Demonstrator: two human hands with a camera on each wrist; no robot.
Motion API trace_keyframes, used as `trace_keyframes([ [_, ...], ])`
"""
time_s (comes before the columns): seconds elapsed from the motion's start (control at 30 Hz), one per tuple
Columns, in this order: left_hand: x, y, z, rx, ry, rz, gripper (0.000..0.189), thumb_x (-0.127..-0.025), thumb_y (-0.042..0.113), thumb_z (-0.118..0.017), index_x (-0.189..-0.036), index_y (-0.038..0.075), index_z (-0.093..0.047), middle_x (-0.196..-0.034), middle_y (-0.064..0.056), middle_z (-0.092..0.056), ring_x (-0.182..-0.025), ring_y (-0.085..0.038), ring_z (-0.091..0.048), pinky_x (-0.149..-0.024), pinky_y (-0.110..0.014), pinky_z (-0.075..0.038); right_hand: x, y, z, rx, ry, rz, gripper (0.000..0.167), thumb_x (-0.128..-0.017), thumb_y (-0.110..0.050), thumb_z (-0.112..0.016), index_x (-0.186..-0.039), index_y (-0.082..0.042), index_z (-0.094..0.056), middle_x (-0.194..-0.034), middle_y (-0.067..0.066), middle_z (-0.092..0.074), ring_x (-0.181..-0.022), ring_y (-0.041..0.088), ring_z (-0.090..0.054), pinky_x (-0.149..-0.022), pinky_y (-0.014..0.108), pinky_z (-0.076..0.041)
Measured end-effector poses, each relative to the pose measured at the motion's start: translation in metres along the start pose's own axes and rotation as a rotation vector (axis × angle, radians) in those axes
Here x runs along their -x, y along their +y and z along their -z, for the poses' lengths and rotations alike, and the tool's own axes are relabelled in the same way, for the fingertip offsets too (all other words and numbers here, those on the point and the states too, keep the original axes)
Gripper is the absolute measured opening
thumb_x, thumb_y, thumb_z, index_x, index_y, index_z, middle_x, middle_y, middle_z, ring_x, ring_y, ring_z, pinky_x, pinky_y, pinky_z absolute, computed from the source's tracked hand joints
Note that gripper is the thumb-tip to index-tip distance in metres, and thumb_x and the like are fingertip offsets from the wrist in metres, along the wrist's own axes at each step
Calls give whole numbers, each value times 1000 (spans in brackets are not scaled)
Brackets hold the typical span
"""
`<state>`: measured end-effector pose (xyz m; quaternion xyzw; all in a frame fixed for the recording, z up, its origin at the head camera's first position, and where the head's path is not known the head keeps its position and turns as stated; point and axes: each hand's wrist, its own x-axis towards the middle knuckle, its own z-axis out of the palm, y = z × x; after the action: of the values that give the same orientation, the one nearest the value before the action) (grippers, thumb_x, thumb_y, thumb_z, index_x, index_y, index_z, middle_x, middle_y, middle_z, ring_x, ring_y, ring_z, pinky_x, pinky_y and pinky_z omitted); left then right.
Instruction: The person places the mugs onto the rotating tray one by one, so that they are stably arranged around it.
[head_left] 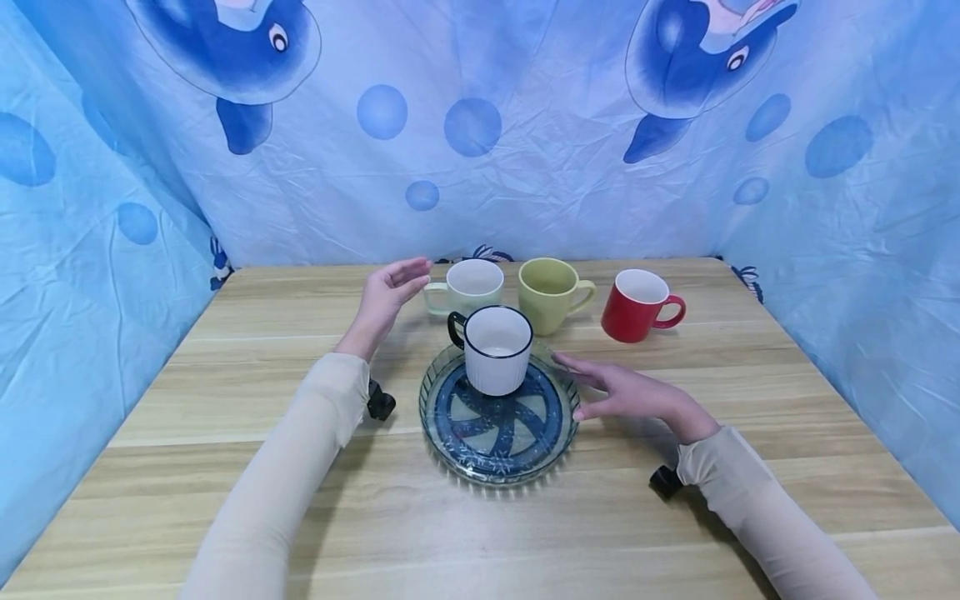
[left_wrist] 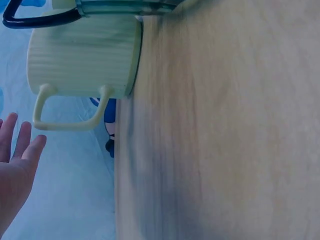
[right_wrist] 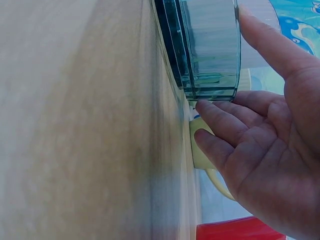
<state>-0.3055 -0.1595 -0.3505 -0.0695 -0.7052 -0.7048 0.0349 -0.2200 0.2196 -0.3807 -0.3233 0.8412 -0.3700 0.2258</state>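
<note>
A clear glass dish [head_left: 498, 471] with a blue swirl base lies mid-table. Inside it, toward the back, a white ribbed mug [head_left: 498, 367] with a black rim and black handle stands upright. My right hand [head_left: 626, 393] is at the dish's right side, thumb on the rim and loosely extended fingers along the outer wall [right_wrist: 212, 75]. Behind the dish stands a pale mint mug [head_left: 474, 292], its handle pointing left. My left hand [head_left: 386, 292] hovers beside that handle, fingers extended and holding nothing; the left wrist view shows the fingertips just apart from the handle [left_wrist: 70, 125].
To the right of the mint mug stands a yellow-green mug [head_left: 547, 300], handle to the right. Further right is a red mug [head_left: 633, 312] with a white inside. The wooden table [head_left: 225, 400] ends at a blue dolphin-print curtain [head_left: 525, 208] behind the mugs.
</note>
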Motion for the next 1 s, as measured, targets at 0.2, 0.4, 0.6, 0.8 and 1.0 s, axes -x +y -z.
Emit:
trace_keyframes([
  [0.2,-4,-6,2,31,-12,73,49,-93,3,-60,-140,-1,-46,-143,-19,-50,-133,-28,-50,-103,-21,-48,0,-1,-1,-9,0,-1,92,-84,-29,-75,-156,-14,-19,-161,11,-25,-147,34,-27,-117,56,-29],
  [0.4,-5,-9,3,15,-12,164,48,-96,8,-58,-142,1,-45,-147,-17,-46,-134,-23,-49,-111,-31,-44,0,-1,-2,-4,0,-1,91,-85,-28,-74,-156,-13,-19,-161,11,-25,-147,34,-26,-117,56,-29],
  [0.6,-7,-9,1,-6,4,234,47,-95,9,-59,-140,2,-47,-148,-18,-44,-136,-26,-46,-113,-38,-42,1,-2,-1,4,4,-9,91,-84,-30,-74,-156,-14,-19,-161,11,-25,-147,35,-27,-117,56,-30],
  [0.8,-8,-7,-3,43,10,344,45,-96,10,-58,-139,-1,-48,-132,-12,-55,-131,-26,-47,-112,-42,-43,1,-2,0,4,4,-9,92,-84,-30,-75,-156,-14,-19,-161,11,-25,-147,35,-27,-117,56,-29],
  [1.0,-9,-5,-5,108,-10,446,48,-97,12,-58,-141,-1,-45,-134,-14,-54,-134,-30,-45,-113,-41,-42,1,-4,0,6,1,-11,91,-84,-29,-74,-156,-14,-19,-161,11,-25,-147,35,-27,-117,56,-29],
])
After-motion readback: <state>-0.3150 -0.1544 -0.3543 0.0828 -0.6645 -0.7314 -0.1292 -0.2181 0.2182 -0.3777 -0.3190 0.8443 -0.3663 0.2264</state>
